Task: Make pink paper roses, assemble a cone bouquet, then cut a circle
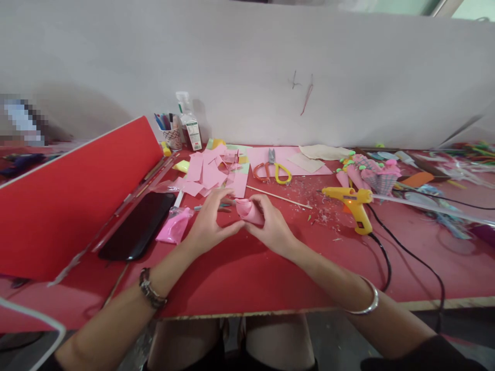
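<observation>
Both hands meet over the red tabletop (247, 288), just in front of a scatter of cut pink paper squares (211, 172). Between them sits a small rolled cone of pink paper (248, 211), its open mouth turned toward the far wall. The right hand (273, 226) curls around the cone, fingers closed over its top and side — a snug grip, not a clamp. The left hand (211, 221) pinches in from the other side, thumb and fingertips pressed at the cone's lower edge, so both grips are shut on the same piece.

The paper looks thin and very light, soft enough to crease or spring open; it is probably best held gently along the overlapping seam rather than at the flared rim.

A yellow hot-glue gun (353, 203) stands well off to the right, its black cord trailing over the tabletop edge. Yellow-handled scissors (275, 167) lie farther back, and a thin wooden skewer (278, 197) rests just beyond the hands.
</observation>
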Tool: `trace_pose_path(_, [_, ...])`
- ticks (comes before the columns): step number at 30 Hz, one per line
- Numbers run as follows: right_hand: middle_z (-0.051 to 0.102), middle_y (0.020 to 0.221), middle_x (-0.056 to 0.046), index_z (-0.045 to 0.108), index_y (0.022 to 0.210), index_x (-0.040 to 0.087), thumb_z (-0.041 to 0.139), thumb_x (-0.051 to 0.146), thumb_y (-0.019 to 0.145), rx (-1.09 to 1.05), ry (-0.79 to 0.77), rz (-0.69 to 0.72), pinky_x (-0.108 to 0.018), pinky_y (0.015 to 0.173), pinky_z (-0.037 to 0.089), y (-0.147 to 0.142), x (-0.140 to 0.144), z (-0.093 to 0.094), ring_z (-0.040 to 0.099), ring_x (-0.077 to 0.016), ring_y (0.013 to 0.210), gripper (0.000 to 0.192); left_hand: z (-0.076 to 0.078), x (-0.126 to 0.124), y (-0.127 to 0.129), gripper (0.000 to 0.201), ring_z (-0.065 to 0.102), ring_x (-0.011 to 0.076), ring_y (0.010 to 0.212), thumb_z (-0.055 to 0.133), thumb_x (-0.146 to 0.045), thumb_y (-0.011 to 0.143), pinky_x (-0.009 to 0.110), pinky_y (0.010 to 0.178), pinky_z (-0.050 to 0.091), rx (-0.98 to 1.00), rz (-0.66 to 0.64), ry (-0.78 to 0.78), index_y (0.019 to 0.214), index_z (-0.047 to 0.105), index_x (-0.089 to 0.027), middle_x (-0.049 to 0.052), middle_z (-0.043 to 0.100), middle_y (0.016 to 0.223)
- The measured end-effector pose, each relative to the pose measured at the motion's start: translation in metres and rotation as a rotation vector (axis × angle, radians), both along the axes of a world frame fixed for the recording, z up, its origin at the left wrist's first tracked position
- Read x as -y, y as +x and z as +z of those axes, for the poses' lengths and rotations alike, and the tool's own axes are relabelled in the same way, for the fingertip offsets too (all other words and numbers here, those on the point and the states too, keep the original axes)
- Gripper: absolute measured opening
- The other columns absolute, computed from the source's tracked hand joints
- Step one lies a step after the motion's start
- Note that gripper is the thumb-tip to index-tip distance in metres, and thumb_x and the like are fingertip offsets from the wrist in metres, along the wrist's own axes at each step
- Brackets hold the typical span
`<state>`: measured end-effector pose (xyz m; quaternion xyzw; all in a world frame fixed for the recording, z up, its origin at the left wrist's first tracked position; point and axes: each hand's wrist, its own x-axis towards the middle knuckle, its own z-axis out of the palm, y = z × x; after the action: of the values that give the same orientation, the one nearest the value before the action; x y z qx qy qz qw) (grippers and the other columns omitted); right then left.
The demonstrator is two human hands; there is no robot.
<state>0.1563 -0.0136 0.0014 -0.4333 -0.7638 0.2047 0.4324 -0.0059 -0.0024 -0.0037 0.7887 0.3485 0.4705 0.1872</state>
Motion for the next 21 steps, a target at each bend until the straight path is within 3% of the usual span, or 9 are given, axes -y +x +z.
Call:
trace_pose_path(4, [0.058,0.098,-0.008,0.042,0.100,0.018,0.057,0.020,0.069,0.013,0.065,0.042,-0.034,0.075,0.046,-0.002,0.000,-0.003,0.057,-0.0195,0.088,0.034,-0.001,0.001,0.004,0.047,0.056,0.0190,0.090,0.063,-0.037,0.068,0.032,0.072,0.051,-0.115,-0.053,-0.070,0.106,0.044,-0.017,0.010,0.054,0.104])
trace_pose_path(11, [0.053,0.097,-0.010,0.038,0.107,0.017,0.051,0.019,0.075,0.014,0.201,0.191,-0.036,0.078,0.045,-0.002,-0.001,-0.008,0.053,-0.0203,0.090,0.034,0.006,0.007,0.007,0.030,0.056,0.0140,0.080,0.059,-0.032,0.074,0.026,0.068,0.050,-0.099,-0.005,0.178,0.098,0.048,-0.018,0.004,0.058,0.090])
trace_pose_path(21, [0.050,0.107,-0.011,0.036,0.116,0.018,0.050,0.012,0.070,0.111,0.257,0.095,-0.042,0.085,0.041,-0.002,0.007,0.003,0.046,-0.0230,0.098,0.048,0.007,0.009,0.008,0.033,0.055,0.0118,0.075,0.055,-0.014,0.070,0.025,0.066,0.050,0.014,0.065,0.303,0.101,0.045,-0.019,0.003,0.057,0.088])
